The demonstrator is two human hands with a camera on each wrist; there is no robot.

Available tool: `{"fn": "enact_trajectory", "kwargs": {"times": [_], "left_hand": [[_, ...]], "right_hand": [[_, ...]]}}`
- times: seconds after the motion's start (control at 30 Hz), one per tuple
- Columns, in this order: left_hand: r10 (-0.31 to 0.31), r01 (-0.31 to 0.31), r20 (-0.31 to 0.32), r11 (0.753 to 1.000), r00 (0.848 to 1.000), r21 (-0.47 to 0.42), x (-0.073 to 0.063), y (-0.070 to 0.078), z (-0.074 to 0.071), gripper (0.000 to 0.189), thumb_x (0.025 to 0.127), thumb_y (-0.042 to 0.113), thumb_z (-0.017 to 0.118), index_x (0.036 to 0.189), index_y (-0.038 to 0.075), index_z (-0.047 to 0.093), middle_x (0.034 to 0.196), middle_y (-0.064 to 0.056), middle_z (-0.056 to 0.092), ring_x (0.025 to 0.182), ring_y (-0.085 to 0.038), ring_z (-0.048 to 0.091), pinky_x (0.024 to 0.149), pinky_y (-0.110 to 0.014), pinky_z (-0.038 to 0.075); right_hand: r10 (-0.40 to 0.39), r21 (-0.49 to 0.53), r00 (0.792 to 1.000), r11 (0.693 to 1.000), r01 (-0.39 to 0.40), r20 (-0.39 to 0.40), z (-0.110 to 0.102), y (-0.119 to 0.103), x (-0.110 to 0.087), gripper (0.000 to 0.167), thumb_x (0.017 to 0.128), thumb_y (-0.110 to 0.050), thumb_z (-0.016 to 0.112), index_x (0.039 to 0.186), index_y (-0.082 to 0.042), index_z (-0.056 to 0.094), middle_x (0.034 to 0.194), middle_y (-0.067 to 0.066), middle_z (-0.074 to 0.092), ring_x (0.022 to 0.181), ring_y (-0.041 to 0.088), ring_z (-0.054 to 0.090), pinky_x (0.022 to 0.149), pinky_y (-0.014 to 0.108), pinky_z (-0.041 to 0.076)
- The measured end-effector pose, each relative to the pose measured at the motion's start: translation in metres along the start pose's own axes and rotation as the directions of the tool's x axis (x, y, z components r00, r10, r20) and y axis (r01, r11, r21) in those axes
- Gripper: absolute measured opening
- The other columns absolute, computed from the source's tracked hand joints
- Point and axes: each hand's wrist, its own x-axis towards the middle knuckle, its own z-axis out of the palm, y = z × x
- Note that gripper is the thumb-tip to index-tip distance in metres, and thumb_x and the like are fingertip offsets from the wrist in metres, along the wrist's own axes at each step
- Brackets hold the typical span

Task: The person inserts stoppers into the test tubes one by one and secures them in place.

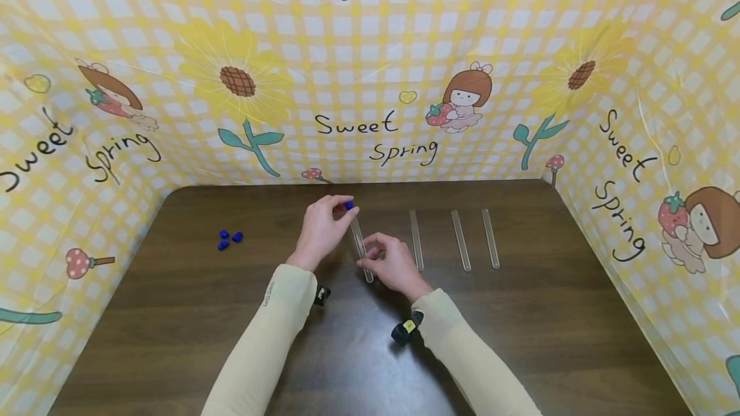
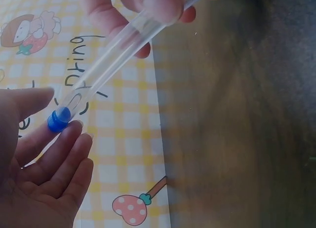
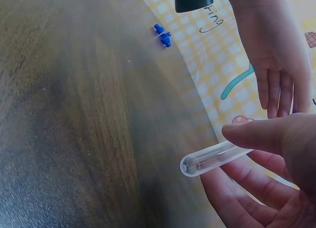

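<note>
A clear test tube with a rounded bottom slants up off the table, a blue stopper seated at its mouth. My right hand pinches the tube near its lower end, thumb on top and fingers beneath in the right wrist view. At the upper end is my left hand, its thumb and index finger around the stopper. In the left wrist view the stopper lies against the left fingertips, and the thumb tip shows just beside it.
Three blue stoppers lie grouped on the dark wooden table at the left. To the right, three more clear tubes lie side by side. A yellow checked cloth walls the table's back and sides.
</note>
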Motion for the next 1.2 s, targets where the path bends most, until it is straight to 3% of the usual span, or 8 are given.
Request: {"fn": "enact_trajectory", "kwargs": {"times": [0.23,0.53,1.2], "left_hand": [[-0.03,0.03,0.011,0.999,0.999,-0.039,-0.004,-0.001,0.005,0.044,0.093,0.023,0.078,0.13,0.005,0.065,0.097,-0.008,0.074,0.087,-0.021,0.071,0.081,-0.038,0.058],[-0.041,0.041,0.009,0.996,0.999,-0.073,-0.007,-0.002,0.012,0.045,0.095,0.02,0.075,0.136,0.009,0.061,0.091,-0.005,0.075,0.081,-0.018,0.072,0.077,-0.039,0.059],[-0.047,0.047,0.003,0.998,0.999,-0.042,-0.006,-0.002,0.015,0.038,0.097,0.017,0.073,0.131,0.002,0.063,0.092,-0.008,0.074,0.082,-0.021,0.071,0.077,-0.038,0.059]], "right_hand": [[-0.009,0.017,1.0,1.0,0.009,-0.008,0.001,-0.001,0.0,0.032,0.086,-0.01,0.083,0.115,-0.01,0.069,0.08,-0.003,0.071,0.067,0.013,0.065,0.055,0.029,0.051],[-0.011,0.034,1.0,0.999,0.011,-0.01,0.002,-0.005,-0.002,0.031,0.086,-0.009,0.083,0.114,-0.01,0.069,0.08,-0.002,0.071,0.064,0.013,0.066,0.055,0.03,0.051],[-0.012,0.047,1.0,0.999,0.013,-0.012,0.004,-0.003,-0.002,0.03,0.087,-0.012,0.083,0.113,-0.009,0.069,0.079,-0.003,0.07,0.06,0.015,0.064,0.053,0.029,0.05]]}}
